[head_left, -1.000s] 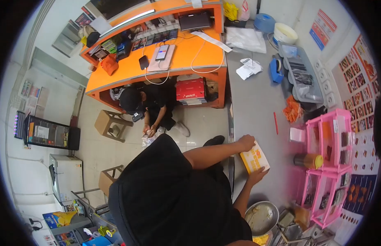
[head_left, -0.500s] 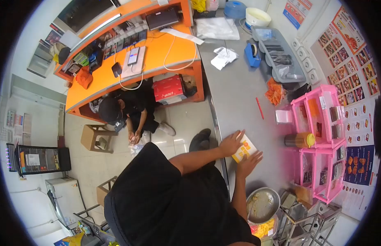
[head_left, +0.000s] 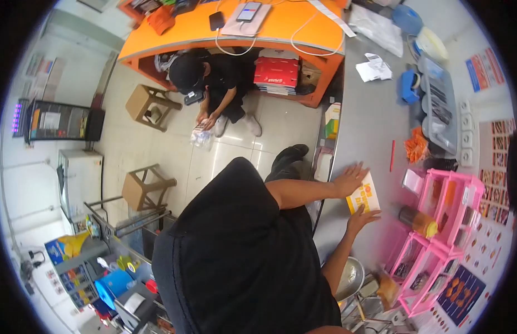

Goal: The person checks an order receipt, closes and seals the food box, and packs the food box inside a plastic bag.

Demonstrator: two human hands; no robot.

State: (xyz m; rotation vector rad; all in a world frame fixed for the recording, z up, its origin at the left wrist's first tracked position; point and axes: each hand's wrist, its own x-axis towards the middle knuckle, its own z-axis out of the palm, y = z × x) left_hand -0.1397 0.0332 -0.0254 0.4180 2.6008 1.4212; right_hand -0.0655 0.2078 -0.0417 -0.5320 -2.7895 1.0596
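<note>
A white and yellow paper food box (head_left: 365, 195) with orange lettering sits on the grey metal counter (head_left: 356, 119). My left hand (head_left: 350, 181) grips its upper left side, fingers reaching along the edge. At the lower edge, my right hand (head_left: 361, 220) holds the box, with the thumb against the printed face and the fingers along the rim. What lies under the box is hidden. A metal bowl (head_left: 353, 278) stands beside my right forearm.
Pink racks (head_left: 450, 209) with a brown jar (head_left: 415, 219) stand beyond the box. A red pen (head_left: 392, 156), orange bundle (head_left: 416, 146), blue tape dispenser (head_left: 408, 87) and receipts (head_left: 374, 68) lie along the counter. A crouching person (head_left: 219, 92) holds a plastic bag (head_left: 201, 136) near stools.
The view has swung, so the counter and the box appear farther right. Both hands stay on the box, its face turned a little. The other person still handles the plastic bag.
</note>
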